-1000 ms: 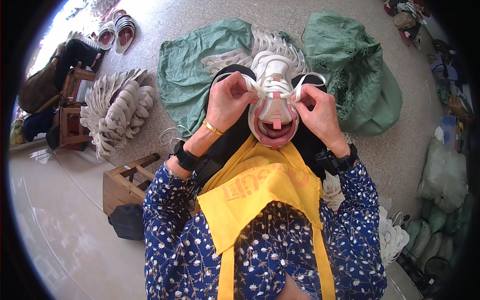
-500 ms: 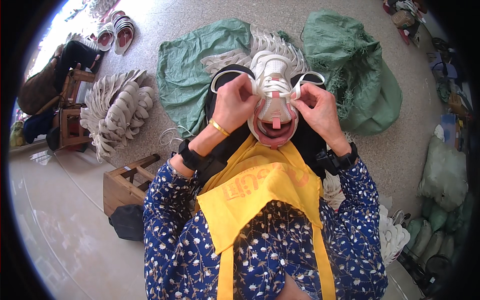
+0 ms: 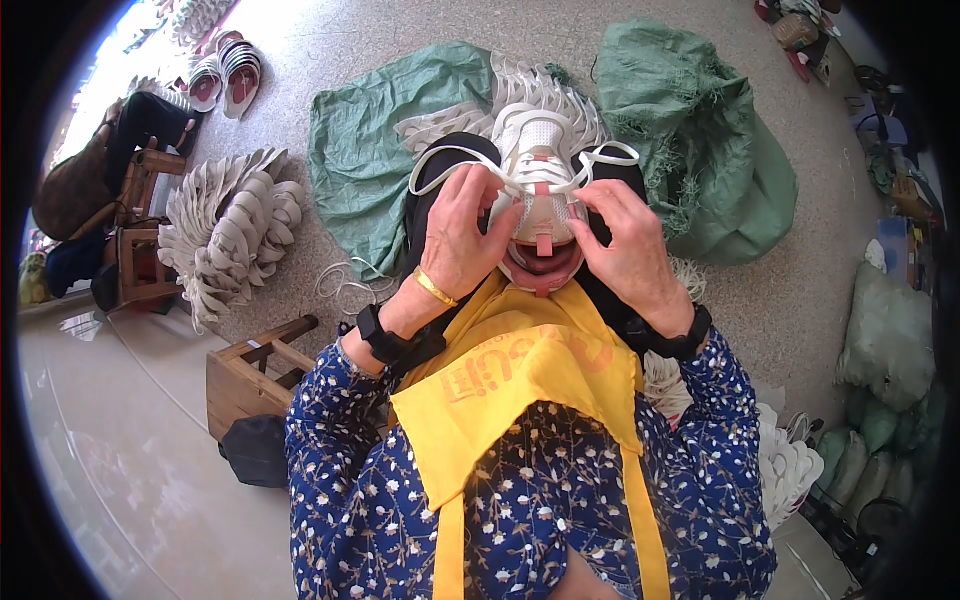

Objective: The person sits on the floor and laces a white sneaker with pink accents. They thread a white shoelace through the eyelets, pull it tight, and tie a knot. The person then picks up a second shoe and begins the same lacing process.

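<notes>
A white and pink sneaker point(image 3: 540, 222) rests between my knees, its pink-lined opening toward me. White shoelace point(image 3: 455, 152) is threaded across its tongue, with loops standing out over both dark-trousered knees. My left hand point(image 3: 462, 228) grips the left side of the upper beside the eyelets, thumb near the collar and fingers bent. On the opposite side, my right hand point(image 3: 622, 238) holds the upper in the same way, thumb against the tongue's edge. Parts of the fingertips are hidden against the shoe. A yellow apron point(image 3: 520, 370) covers my lap.
Behind the sneaker lie stacked pale shoe parts point(image 3: 540, 88) between green woven sacks point(image 3: 345, 140) point(image 3: 700, 150). More pale parts point(image 3: 225, 225) are piled at left, near a wooden stool point(image 3: 250, 375). Loose white laces point(image 3: 345, 285) lie on the floor. Bags point(image 3: 885, 335) line the right side.
Both hands have moved from pinching the lace at the eyelets down onto the sides of the upper, fingers spreading. The lace loops now lie free of the fingers, wider over the knees.
</notes>
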A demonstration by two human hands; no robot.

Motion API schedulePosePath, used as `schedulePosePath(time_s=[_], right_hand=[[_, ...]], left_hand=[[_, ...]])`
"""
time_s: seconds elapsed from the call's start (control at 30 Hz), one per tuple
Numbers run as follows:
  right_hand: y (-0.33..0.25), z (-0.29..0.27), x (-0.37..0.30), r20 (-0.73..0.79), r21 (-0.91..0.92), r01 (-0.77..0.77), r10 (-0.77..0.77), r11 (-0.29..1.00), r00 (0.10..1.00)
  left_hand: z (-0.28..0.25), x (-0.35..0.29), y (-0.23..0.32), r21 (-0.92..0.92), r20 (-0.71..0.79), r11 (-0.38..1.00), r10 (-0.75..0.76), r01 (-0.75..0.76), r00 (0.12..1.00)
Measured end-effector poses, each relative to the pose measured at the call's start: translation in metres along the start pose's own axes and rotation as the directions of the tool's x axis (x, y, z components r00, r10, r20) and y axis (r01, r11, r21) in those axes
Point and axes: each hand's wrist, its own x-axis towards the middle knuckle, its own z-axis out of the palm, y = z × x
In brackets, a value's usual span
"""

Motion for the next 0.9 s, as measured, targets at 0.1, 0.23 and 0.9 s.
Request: schedulePosePath(time_s=[0.1, 0.23, 0.9], right_hand=[[0.005, 0.002, -0.003, 0.024, -0.018, -0.075, 0.075, 0.997, 0.997], [0.004, 0.004, -0.001, -0.004, -0.034, -0.114, 0.114, 0.993, 0.994], [0.003, 0.007, 0.024, 0.262, -0.543, 0.398, -0.3, 0.74, 0.917]], left_hand=[[-0.001, -0.003, -0.001, 0.036, 0.044, 0.999, 0.039, -0.041, 0.998], [0.0, -0.002, 0.0, 0.166, 0.067, 0.978, 0.118, -0.128, 0.991], [0.011, -0.008, -0.001, 0.249, 0.134, 0.963, 0.068, -0.1, 0.989]])
